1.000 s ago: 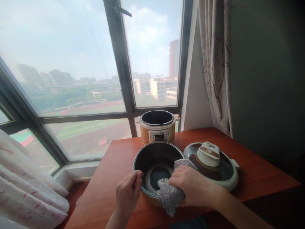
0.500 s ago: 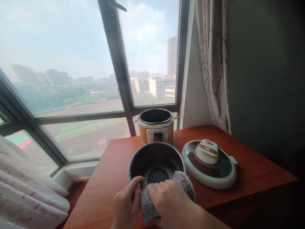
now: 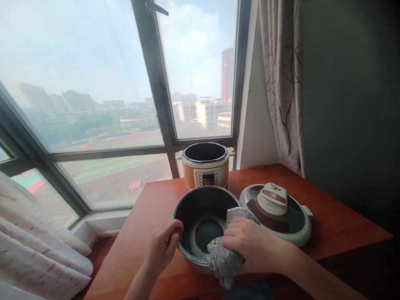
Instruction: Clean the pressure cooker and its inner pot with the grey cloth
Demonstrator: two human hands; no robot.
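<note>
A dark round inner pot (image 3: 200, 208) stands on the red-brown table, its inside facing up toward me. My left hand (image 3: 164, 241) grips the pot's rim at the left, thumb and fingers closed over the edge. In my right hand (image 3: 245, 241) is a speckled grey cloth (image 3: 225, 260), bunched over the pot's right front rim. Part of the cloth hangs down outside the pot, and another part shows above my knuckles. A pale ring marks the pot's bottom around a darker centre.
Behind the pot stands a gold and white pressure cooker body (image 3: 206, 166), its top uncovered. Its lid (image 3: 276, 212) lies to the right on the table (image 3: 140, 233). Windows (image 3: 200, 71) rise behind, with curtains (image 3: 283, 83) on either side.
My right hand has moved right and slightly up along the rim with the cloth. My left hand has shifted a little up and left on the rim.
</note>
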